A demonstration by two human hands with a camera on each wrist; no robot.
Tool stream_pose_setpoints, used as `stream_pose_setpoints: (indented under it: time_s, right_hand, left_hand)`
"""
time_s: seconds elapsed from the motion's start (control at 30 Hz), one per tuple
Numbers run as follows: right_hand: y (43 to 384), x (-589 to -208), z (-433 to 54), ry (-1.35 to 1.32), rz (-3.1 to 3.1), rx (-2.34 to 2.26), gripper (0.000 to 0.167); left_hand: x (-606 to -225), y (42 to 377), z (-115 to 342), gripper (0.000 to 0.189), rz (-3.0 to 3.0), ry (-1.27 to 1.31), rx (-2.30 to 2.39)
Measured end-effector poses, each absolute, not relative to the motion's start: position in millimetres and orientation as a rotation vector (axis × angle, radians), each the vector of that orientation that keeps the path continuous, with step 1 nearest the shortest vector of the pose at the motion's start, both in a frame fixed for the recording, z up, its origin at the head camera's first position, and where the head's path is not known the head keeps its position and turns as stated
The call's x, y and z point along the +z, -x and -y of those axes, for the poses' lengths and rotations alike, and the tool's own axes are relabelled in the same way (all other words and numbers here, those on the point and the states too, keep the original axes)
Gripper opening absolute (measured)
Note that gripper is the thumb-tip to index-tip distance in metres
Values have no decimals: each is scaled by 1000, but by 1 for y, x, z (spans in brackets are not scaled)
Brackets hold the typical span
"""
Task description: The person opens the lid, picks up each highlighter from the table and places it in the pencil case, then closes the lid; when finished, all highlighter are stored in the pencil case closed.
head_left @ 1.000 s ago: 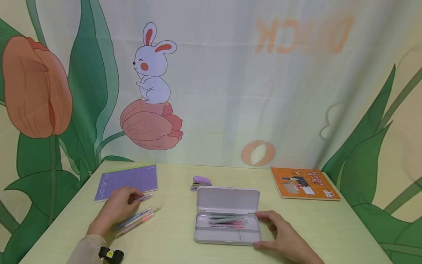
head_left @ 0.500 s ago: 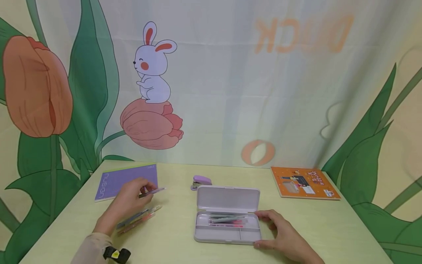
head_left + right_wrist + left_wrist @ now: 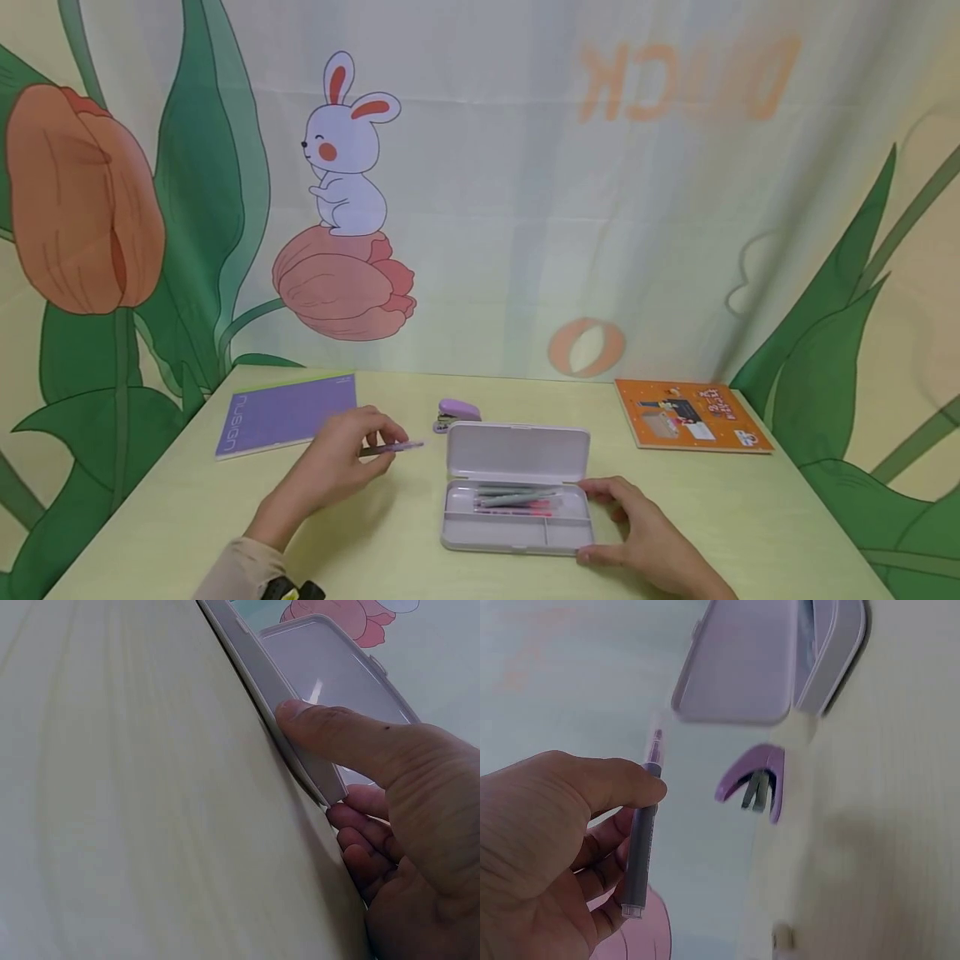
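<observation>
My left hand point(image 3: 348, 458) pinches a marker point(image 3: 639, 840) between thumb and fingers, above the table left of the pencil case. The marker has a dark grey barrel and a clear cap end, which points right toward the case in the head view. The light purple pencil case point(image 3: 495, 533) lies with its lid point(image 3: 519, 452) raised. Several pens point(image 3: 517, 500) lie in its back compartment; the front compartments hold nothing. My right hand point(image 3: 645, 533) grips the case's right end, thumb at the front corner and fingers at the back, as the right wrist view also shows.
A purple stapler point(image 3: 456, 412) stands just behind the case's left corner. A purple notebook point(image 3: 288, 412) lies at the back left, an orange book point(image 3: 690, 417) at the back right. A printed curtain point(image 3: 480, 208) hangs behind the table.
My left hand has lifted the marker from beside the notebook and carried it right toward the case. The pens left on the table are now hidden behind my left arm. The right hand stays put.
</observation>
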State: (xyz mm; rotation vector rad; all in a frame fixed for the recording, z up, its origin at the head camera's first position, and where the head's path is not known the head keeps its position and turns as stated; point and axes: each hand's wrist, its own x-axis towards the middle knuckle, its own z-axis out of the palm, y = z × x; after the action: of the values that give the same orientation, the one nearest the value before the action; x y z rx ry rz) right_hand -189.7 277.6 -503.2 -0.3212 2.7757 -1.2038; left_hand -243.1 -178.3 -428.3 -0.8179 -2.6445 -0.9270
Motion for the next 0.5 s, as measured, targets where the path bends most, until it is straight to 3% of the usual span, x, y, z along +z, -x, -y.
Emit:
stream_pose_setpoints:
  time_s: [0.5]
  right_hand:
    - [190,-502,-281,377,-2756,-1244,86]
  left_hand:
    - [-437,235,104,20,2517,1191,-1004]
